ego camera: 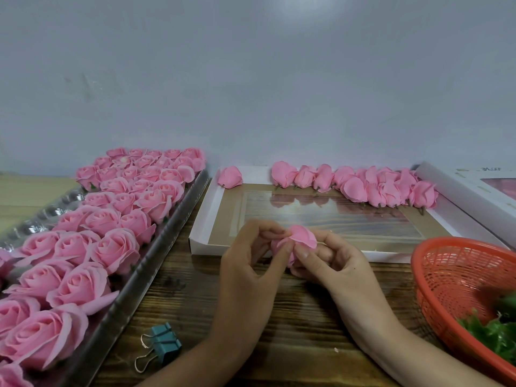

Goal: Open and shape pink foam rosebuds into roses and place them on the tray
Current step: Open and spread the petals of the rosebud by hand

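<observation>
A soft, matte pink foam rosebud [296,241] was held just above the wood-grained table [293,331], at the near edge of a white windowed box lid [206,219]. Its rounded outer petal was spread upward and away, while its base and long axis were hidden by fingers. It was pinched from both sides by the closely curled left hand [248,263] and right hand [332,261], thumb tips meeting at the petal; opened, layered roses [111,247] were packed in rows on the long shiny tray [156,247] at the left.

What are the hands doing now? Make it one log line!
step: opening rosebud | left hand: pinches rosebud | right hand: pinches rosebud | tray: holds finished roses | placed: not yet
</observation>
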